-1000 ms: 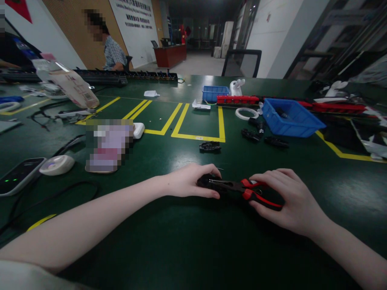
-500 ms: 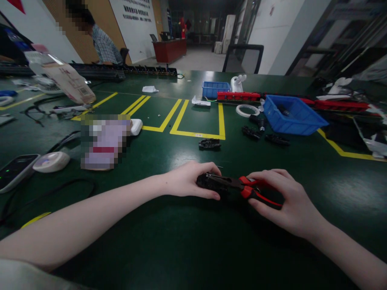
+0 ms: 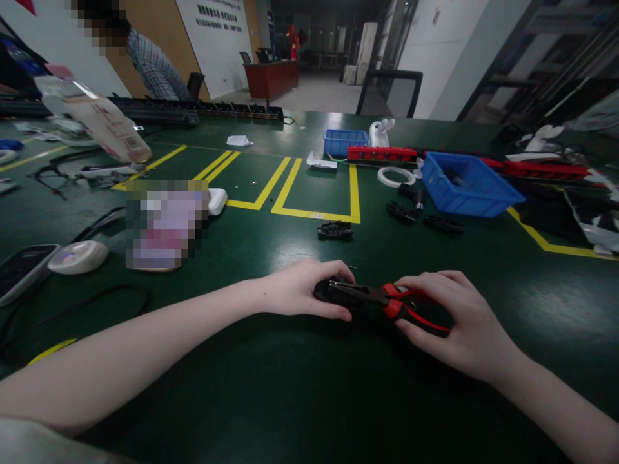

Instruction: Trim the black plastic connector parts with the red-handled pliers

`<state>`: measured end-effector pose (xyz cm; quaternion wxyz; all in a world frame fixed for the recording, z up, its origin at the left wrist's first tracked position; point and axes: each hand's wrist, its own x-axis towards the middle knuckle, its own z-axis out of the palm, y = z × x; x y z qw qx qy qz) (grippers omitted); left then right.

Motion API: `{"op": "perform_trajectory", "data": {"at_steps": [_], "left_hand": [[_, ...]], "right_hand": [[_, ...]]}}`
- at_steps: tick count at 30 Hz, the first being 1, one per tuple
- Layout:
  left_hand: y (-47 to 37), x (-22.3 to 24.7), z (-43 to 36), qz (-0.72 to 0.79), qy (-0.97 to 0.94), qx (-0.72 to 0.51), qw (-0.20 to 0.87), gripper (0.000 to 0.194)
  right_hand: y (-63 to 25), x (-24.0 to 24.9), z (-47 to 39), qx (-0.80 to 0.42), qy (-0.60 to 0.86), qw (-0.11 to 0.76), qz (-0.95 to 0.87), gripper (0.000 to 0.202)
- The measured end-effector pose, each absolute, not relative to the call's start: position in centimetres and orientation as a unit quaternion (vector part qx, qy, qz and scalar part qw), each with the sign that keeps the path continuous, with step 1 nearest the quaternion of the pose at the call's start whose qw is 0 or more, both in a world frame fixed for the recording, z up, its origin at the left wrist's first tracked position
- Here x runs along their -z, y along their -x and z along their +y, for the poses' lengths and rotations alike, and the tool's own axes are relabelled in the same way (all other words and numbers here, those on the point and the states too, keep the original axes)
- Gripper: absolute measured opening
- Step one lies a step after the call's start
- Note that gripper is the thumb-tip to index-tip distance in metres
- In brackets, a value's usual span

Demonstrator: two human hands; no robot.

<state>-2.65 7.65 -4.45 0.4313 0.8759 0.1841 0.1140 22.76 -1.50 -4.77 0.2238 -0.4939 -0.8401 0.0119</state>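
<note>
My left hand [image 3: 309, 290] is closed around a small black part [image 3: 325, 291], thumb and fingers on opposite sides of it. Red-and-black pliers [image 3: 394, 303] lie in my right hand [image 3: 457, 316], which grips their handles. The long dark jaws point left and reach onto the black part; whether they pinch it is too dark to tell. A thin pin-like piece [image 3: 354, 266] lies just beyond my left fingertips. Farther back on the green table [image 3: 271, 386] rests a similar black part [image 3: 335, 230].
Two more black parts [image 3: 443, 223] and a dark tool [image 3: 412, 195] lie near a blue bin [image 3: 469, 183] at right. A tape roll [image 3: 396, 176] is behind them. At left are a phone [image 3: 164, 225], a white device [image 3: 78, 257] and a bottle [image 3: 104, 122]. Another person [image 3: 157, 67] is behind.
My hands, the pliers and the black part stay almost in place. The person in the background has shifted left and leans lower. Green lights on the device at far left no longer show.
</note>
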Motion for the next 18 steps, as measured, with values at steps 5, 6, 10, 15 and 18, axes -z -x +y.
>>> {"op": "perform_trajectory", "data": {"at_steps": [5,6,10,15,18], "left_hand": [[2.59,4.59,7.73,0.189,-0.889,-0.106,0.402,0.042],[2.58,4.63,7.72,0.190,-0.894,-0.103,0.394,0.043],[2.57,4.78,7.72,0.188,-0.912,-0.090,0.353,0.043],[2.45,4.77,7.70,0.184,-0.928,-0.083,0.313,0.042],[2.38,4.71,7.58,0.191,-0.940,-0.078,0.272,0.042]], "right_hand": [[-22.59,4.80,-1.42,-0.003,0.484,0.218,-0.847,0.031],[-22.48,4.82,-1.41,0.000,0.483,0.218,-0.848,0.030],[-22.12,4.89,-1.45,0.013,0.473,0.220,-0.853,0.031],[-22.33,4.99,-1.53,0.001,0.471,0.215,-0.855,0.033],[-22.66,5.10,-1.56,-0.013,0.476,0.208,-0.854,0.033]]}}
